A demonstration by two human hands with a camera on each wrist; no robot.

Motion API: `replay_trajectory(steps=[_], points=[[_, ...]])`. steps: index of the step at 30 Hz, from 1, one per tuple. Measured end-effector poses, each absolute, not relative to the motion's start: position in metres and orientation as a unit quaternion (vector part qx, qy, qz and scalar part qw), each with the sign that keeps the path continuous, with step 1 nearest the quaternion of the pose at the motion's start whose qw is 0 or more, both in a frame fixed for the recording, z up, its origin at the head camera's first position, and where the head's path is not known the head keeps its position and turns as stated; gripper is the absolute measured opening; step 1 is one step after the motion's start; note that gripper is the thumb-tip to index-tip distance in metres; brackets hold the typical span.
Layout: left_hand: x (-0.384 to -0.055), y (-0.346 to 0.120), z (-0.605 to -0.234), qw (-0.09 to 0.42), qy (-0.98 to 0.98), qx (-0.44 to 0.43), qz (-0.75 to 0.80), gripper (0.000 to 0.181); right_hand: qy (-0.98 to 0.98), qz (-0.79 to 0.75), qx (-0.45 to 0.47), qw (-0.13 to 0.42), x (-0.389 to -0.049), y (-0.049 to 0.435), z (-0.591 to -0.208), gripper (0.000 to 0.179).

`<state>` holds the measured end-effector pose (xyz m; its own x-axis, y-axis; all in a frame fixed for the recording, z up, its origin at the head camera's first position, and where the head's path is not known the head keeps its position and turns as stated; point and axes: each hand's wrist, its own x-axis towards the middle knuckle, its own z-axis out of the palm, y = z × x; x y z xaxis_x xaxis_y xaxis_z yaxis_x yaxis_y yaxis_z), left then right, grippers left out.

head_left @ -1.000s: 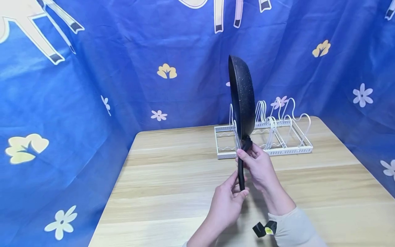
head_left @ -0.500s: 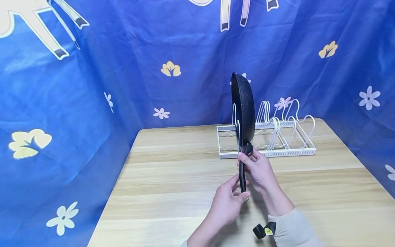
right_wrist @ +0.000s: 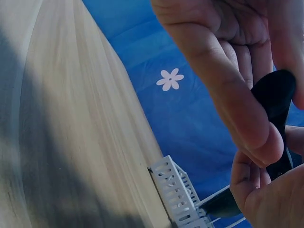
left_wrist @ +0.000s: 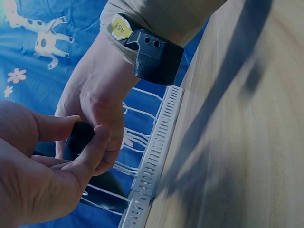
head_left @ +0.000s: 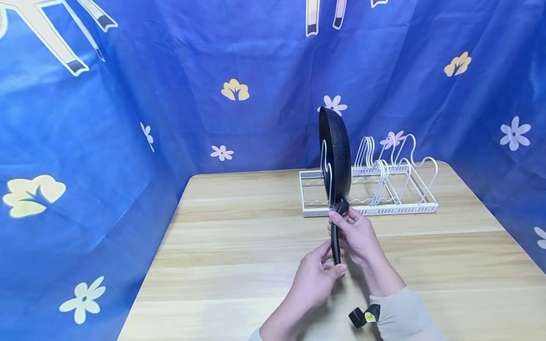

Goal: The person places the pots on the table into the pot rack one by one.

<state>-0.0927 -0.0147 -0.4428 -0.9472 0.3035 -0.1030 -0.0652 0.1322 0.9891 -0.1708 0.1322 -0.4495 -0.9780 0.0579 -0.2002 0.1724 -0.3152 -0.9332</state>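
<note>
A black speckled frying pan (head_left: 340, 151) stands on its edge in the left part of a white wire rack (head_left: 401, 208), just right of the leftmost wire dividers. Its handle (head_left: 335, 244) points toward me. My right hand (head_left: 358, 237) grips the handle close to the pan body. Nearer me, my left hand (head_left: 315, 274) pinches the handle's end between thumb and fingers; the left wrist view shows this grip around the black handle tip (left_wrist: 79, 137). The pan's underside faces right, and its lower edge is partly hidden by the rack and hands.
More white wire dividers (head_left: 381, 180) rise from the rack's right half. The rack rests near the back of a light wooden table (head_left: 230, 246). Blue patterned cloth (head_left: 264, 118) hangs behind and beside it. A black wrist camera (head_left: 362, 316) sits at my right sleeve.
The pan has come down from above the rack to between its wire dividers, mostly in the first half second. Both hands keep their hold on the handle.
</note>
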Motion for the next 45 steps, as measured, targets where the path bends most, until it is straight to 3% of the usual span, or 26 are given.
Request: replay_trajectory(steps=[11,18,31,41,45], points=[[-0.102,-0.016,-0.45,0.14,0.796,0.105,0.58,0.074,0.595,-0.798,0.088,0.047,-0.169,0.141,-0.459,0.007],[-0.111,-0.019,-0.453,0.152,0.827,0.114,0.53,0.059,0.614,-0.783,0.083,0.055,-0.169,0.142,-0.464,0.006],[-0.121,-0.024,-0.464,0.192,0.819,0.096,0.533,0.053,0.627,-0.771,0.023,0.112,-0.167,0.16,-0.473,0.043],[-0.128,-0.023,-0.477,0.177,0.833,0.111,0.512,0.049,0.621,-0.777,0.026,0.097,-0.168,0.159,-0.483,0.029],[-0.13,-0.022,-0.48,0.17,0.844,0.114,0.495,0.041,0.624,-0.775,0.025,0.099,-0.168,0.158,-0.486,0.032]])
